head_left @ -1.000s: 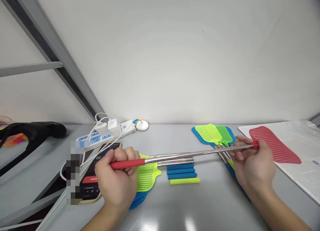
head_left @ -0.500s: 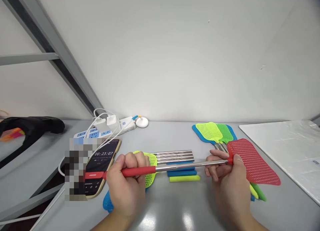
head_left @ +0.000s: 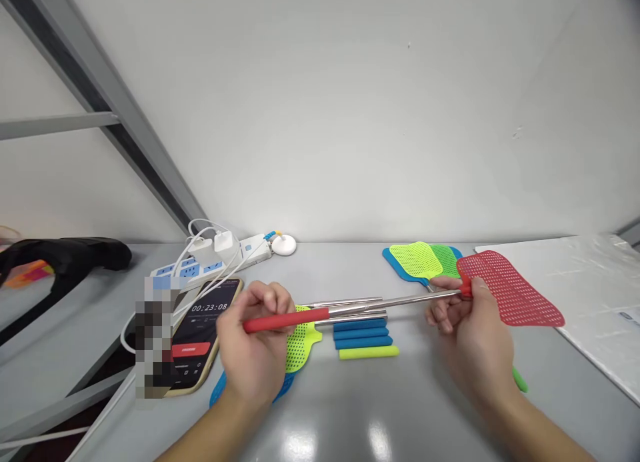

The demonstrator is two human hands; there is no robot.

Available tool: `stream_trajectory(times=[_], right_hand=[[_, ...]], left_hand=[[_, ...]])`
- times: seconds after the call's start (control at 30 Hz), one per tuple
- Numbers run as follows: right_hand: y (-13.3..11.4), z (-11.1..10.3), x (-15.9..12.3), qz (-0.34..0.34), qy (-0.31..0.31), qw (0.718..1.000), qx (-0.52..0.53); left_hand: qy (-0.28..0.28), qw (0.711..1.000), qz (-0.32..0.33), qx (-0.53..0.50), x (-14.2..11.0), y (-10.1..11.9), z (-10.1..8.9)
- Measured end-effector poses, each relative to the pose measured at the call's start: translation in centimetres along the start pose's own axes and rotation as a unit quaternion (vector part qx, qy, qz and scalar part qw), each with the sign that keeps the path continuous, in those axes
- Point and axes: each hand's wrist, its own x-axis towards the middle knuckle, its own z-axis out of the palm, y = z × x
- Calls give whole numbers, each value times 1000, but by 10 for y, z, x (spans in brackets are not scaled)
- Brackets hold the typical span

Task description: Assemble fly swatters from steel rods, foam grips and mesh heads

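Observation:
A red fly swatter (head_left: pixel 510 289) with a metal rod is held level above the table between my hands. My left hand (head_left: pixel 257 345) is curled loosely around its red handle, whose end shows across the palm. My right hand (head_left: pixel 470 329) pinches the red neck where the rod meets the mesh head. Beneath the rod lie blue handle sleeves (head_left: pixel 363 342), a yellow-green sleeve (head_left: pixel 369 352) and several metal rods (head_left: pixel 350 305). Next to my left hand are a yellow-green swatter head (head_left: pixel 300 349) and a blue one (head_left: pixel 283 386), both partly hidden.
Assembled swatters (head_left: pixel 416 259) lie at the back right, beside a white board in plastic wrap (head_left: pixel 590 275). At left are a phone (head_left: pixel 205 335) showing a timer, a power strip (head_left: pixel 200 269) with cables, and a white round disc (head_left: pixel 283 245). A wall rises behind the table.
The red swatter has risen at its head end and shifted slightly right. My left fingers have loosened around the handle, and my right hand has moved up and right with the neck.

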Motion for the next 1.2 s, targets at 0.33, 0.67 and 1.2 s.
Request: stream_trajectory(times=[0.33, 0.67, 1.2], right_hand=[[-9, -11, 17, -90, -11, 996, 5], [-13, -10, 7, -99, -28, 995, -13], [11, 2, -17, -2, -143, 987, -78]], left_hand=[[-311, 818, 20, 484, 5, 4, -13], [-401, 651, 12, 645, 1, -2, -11], [-195, 765, -580, 199, -33, -11, 5]])
